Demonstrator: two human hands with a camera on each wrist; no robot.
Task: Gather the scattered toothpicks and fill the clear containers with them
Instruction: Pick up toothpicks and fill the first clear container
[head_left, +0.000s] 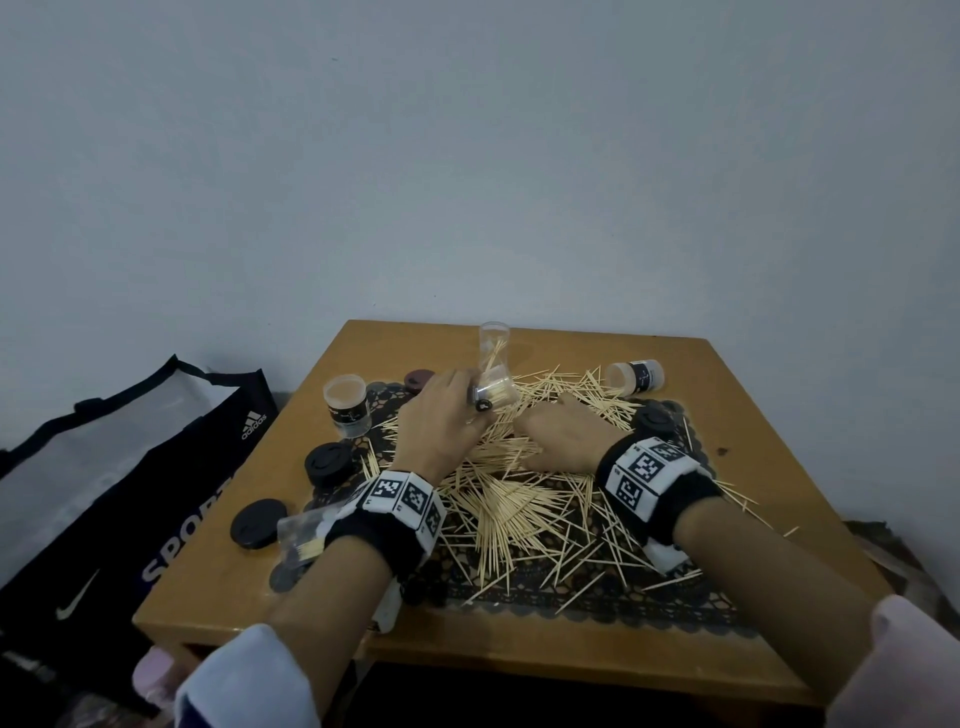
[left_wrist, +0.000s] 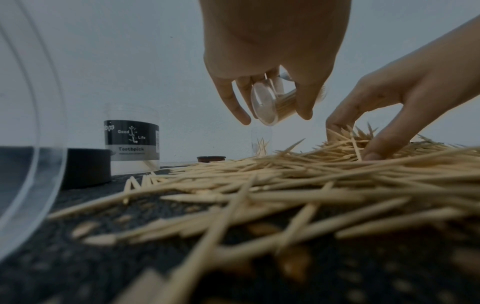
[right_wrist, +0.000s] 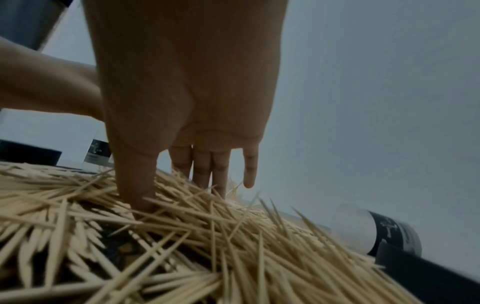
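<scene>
Here my left hand (head_left: 436, 415) grips a tilted clear container (left_wrist: 270, 105) above the toothpicks (head_left: 519, 499), while my right hand (head_left: 563, 434) presses straight fingers (right_wrist: 202, 170) into them.

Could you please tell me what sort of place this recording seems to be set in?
Probably a room at home, not a workshop: a small wooden table with a dark lace mat stands against a plain wall, and a sports shopping bag sits on the floor beside it.
</scene>
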